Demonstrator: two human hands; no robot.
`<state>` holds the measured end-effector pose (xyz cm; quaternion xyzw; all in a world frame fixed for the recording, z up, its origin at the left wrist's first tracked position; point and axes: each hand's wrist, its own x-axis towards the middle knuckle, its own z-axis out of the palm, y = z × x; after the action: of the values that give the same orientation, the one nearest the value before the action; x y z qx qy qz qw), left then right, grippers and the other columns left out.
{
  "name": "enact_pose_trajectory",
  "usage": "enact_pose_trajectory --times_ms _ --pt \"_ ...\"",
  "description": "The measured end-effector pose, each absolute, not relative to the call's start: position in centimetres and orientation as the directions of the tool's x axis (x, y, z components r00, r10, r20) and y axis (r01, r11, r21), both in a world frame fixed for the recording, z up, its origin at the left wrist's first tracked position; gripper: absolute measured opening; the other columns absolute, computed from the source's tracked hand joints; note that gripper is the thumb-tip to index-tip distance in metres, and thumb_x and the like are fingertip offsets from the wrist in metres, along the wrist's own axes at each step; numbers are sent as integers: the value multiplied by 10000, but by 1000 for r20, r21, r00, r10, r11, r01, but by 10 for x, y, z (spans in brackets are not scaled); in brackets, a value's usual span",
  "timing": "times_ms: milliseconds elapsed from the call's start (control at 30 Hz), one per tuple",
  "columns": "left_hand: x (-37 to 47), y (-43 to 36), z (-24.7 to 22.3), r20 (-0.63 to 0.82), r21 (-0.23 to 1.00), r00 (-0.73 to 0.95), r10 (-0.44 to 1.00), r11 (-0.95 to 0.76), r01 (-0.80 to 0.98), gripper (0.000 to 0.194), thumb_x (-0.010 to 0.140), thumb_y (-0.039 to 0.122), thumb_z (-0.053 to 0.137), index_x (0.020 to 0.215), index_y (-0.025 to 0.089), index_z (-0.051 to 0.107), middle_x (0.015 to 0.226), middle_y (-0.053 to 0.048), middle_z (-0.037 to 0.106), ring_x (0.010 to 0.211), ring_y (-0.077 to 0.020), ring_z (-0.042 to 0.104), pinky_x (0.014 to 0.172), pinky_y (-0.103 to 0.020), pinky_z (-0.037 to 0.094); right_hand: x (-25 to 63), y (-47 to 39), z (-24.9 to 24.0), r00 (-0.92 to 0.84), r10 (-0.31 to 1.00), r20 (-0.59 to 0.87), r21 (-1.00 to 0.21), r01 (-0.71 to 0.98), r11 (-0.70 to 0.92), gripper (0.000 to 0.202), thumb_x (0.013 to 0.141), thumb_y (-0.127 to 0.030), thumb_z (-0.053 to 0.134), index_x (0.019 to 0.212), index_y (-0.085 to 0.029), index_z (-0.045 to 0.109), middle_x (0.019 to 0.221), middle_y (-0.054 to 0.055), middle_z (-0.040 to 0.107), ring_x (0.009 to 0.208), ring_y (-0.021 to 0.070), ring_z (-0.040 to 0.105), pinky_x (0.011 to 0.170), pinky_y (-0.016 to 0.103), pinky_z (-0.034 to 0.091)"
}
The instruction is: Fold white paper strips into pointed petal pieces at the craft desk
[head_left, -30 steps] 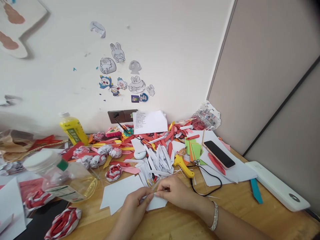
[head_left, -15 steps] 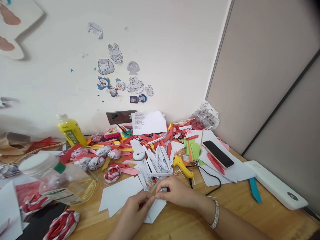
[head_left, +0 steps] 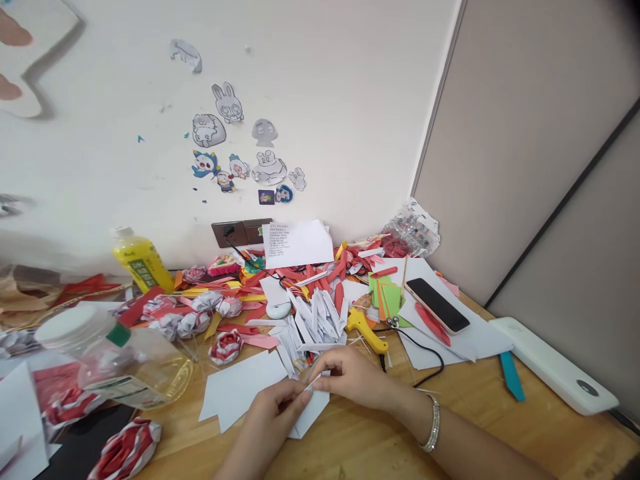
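Fingertips of left hand (head_left: 280,408) and right hand (head_left: 350,380) pinch small white paper piece (head_left: 311,385) between them, steadying fold; piece sits at table's (head_left: 380,447) 6 o'clock edge; white strips pile (head_left: 315,320) at 12 o'clock, within reach.

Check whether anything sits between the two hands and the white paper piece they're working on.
Nothing visible does. The left hand and right hand already pinch the white paper piece between their fingertips, above the wooden table.
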<state>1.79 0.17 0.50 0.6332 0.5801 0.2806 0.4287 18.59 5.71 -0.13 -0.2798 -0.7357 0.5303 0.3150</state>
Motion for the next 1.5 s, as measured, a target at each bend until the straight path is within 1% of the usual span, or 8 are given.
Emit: enact_pose_trajectory --times_ms 200,567,733,933,1067,1300,1400,1500 --pt "17 2 7 -157 863 160 974 57 501 376 752 436 452 671 116 631 597 -5 526 609 -160 448 554 -239 347 186 58 0 -659 733 170 -945 103 312 99 733 -186 625 812 -180 684 824 17 674 775 153 612 679 219 453" --pt "18 1 9 -115 855 154 981 18 518 355 745 441 473 641 152 651 609 -4 611 618 -171 515 561 -236 392 185 57 -2 -646 735 204 -894 183 409 63 733 -148 620 724 -162 680 685 -23 653 648 103 578 581 162 401" --pt "19 0 5 -116 832 155 981 11 555 392 783 446 421 702 129 637 650 -24 599 647 -181 509 578 -248 395 184 55 -2 -652 723 229 -876 185 445 95 741 -123 589 723 -164 673 680 -24 650 628 103 567 568 168 396" --pt "20 -1 7 -76 807 179 981 -45 589 355 799 407 406 636 164 607 617 -10 594 640 -182 508 577 -240 395 183 54 -4 -677 708 201 -830 267 491 134 765 -160 542 679 -167 645 605 -30 590 561 106 517 515 181 368" --pt "19 -3 6 -15 798 152 988 -80 598 297 783 386 447 604 206 601 595 10 612 615 -177 522 583 -234 400 184 55 -2 -715 662 226 -731 325 600 207 810 -174 491 628 -159 589 565 -32 527 536 100 465 504 185 335" --pt "20 -3 -1 -17 704 208 978 -136 697 274 818 349 396 649 207 557 627 1 602 608 -174 527 572 -236 371 183 50 1 -780 525 340 -439 362 822 208 867 -179 454 688 -156 560 661 4 582 607 121 491 586 215 345" --pt "19 -3 0 -28 748 207 978 -117 654 269 813 347 395 656 204 558 630 6 597 614 -168 510 581 -229 373 183 51 -3 -787 509 349 -397 368 841 211 881 -190 431 732 -156 575 690 21 600 649 138 516 610 226 357" --pt "17 -2 4 -81 793 201 976 -59 607 291 803 385 400 631 203 549 608 20 559 611 -162 491 573 -220 376 186 55 -3 -754 560 343 -412 415 811 223 898 -222 407 798 -163 597 732 29 622 686 152 536 633 239 368"
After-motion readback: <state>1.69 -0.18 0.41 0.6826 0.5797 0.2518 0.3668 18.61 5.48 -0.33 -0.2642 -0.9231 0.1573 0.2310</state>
